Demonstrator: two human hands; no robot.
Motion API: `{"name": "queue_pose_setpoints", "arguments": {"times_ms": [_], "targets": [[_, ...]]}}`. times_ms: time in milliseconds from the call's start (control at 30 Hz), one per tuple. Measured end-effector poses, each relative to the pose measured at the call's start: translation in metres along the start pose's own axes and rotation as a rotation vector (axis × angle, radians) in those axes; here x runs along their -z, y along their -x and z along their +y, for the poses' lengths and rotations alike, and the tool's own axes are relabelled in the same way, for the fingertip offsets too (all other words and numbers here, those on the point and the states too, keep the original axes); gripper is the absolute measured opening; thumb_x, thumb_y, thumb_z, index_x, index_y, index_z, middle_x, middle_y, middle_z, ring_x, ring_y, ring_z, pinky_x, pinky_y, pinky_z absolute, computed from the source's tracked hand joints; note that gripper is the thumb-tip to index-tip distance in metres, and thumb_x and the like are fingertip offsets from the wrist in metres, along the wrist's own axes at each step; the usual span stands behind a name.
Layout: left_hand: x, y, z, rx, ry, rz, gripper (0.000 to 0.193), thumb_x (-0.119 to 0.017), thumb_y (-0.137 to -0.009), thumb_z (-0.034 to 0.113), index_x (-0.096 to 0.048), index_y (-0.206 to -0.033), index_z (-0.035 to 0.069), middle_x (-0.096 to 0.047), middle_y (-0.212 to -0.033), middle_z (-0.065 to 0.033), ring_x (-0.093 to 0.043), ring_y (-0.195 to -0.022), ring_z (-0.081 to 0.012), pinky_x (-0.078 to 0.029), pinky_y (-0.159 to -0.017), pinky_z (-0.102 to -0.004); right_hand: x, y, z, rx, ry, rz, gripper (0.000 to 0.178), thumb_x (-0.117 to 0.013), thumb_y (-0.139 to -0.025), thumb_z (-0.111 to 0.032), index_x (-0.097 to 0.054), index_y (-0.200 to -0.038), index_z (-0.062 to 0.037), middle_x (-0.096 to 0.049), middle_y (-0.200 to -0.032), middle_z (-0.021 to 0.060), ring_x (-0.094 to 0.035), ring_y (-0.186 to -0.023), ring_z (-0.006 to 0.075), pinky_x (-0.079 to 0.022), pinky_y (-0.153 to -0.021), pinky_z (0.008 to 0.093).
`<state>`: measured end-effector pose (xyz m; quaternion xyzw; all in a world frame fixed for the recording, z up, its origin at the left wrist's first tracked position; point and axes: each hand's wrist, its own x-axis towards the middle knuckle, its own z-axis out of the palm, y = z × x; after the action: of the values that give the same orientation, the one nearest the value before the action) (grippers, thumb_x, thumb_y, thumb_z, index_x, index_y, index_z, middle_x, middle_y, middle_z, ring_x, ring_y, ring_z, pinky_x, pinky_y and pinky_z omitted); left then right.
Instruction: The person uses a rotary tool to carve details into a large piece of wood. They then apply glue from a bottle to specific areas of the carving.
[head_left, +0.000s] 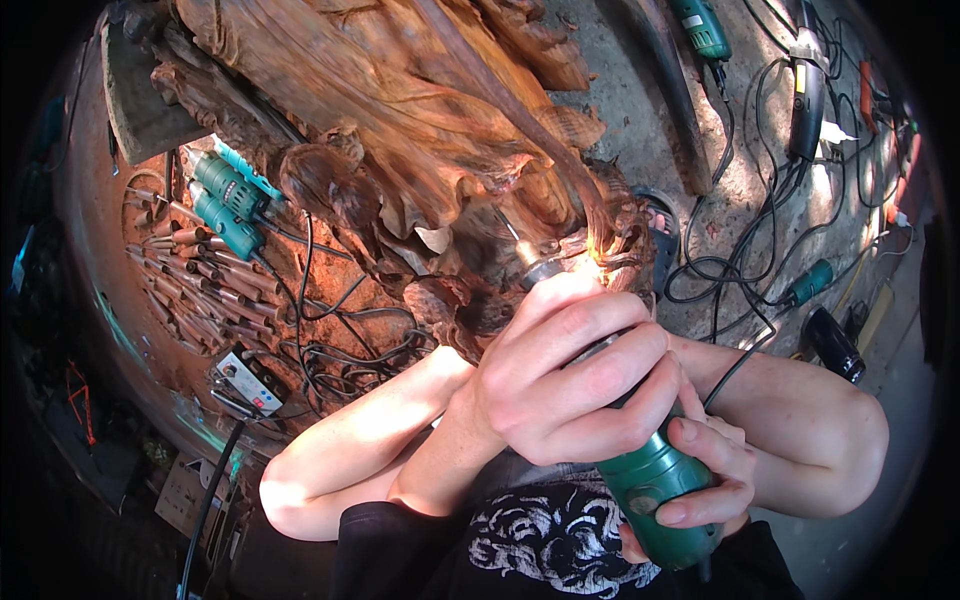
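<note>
My left hand [575, 385] wraps round the front of a green handheld rotary grinder [650, 490]. Lower down, my right hand [715, 475] grips the grinder's body, its fingers curled over the casing. A thin bit [508, 222] juts from the metal nose [535, 262] just beyond my left hand. It points up and away, close to the brown carved wood [400, 110], which has flowing folds and twisted, ragged edges. Whether the bit touches the wood I cannot tell. My left fingers hide the front of the casing. Bright sunlight falls near the knuckles.
At left lie two green power tools [228, 205], several tapered metal-and-wood chisels [205, 290] and a white control box [248, 385] amid reddish sawdust. Tangled black cables [725, 270] cross the right side. Another green tool [703, 30] and a dark cylinder [833, 345] rest there.
</note>
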<state>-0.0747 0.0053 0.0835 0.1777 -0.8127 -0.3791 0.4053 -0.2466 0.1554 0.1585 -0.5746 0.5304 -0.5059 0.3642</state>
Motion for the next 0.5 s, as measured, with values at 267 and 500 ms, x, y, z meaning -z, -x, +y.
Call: {"name": "queue_pose_setpoints", "arguments": {"times_ms": [267, 500], "targets": [[0.0, -0.001, 0.0, -0.004, 0.015, -0.012, 0.026, -0.083, -0.079, 0.01, -0.073, -0.103, 0.011, -0.073, -0.104, -0.005, -0.073, -0.092, -0.0239, -0.059, -0.077, -0.037, -0.037, 0.01, 0.008, 0.056, -0.051, 0.15, 0.043, -0.089, -0.087, -0.024, -0.075, -0.127, -0.0216, -0.057, -0.148, 0.0303, -0.058, -0.126, 0.0661, -0.055, -0.106, 0.0652], [-0.001, -0.002, -0.002, 0.009, 0.0, 0.037, 0.024, -0.083, -0.079, 0.01, -0.073, -0.101, 0.011, -0.074, -0.102, -0.0055, -0.073, -0.091, -0.0243, -0.059, -0.077, -0.0363, -0.043, 0.01, 0.005, 0.002, -0.071, 0.126, 0.045, -0.091, -0.086, -0.027, -0.075, -0.128, -0.0214, -0.057, -0.147, 0.0307, -0.058, -0.126, 0.0662, -0.055, -0.106, 0.0653]]}}
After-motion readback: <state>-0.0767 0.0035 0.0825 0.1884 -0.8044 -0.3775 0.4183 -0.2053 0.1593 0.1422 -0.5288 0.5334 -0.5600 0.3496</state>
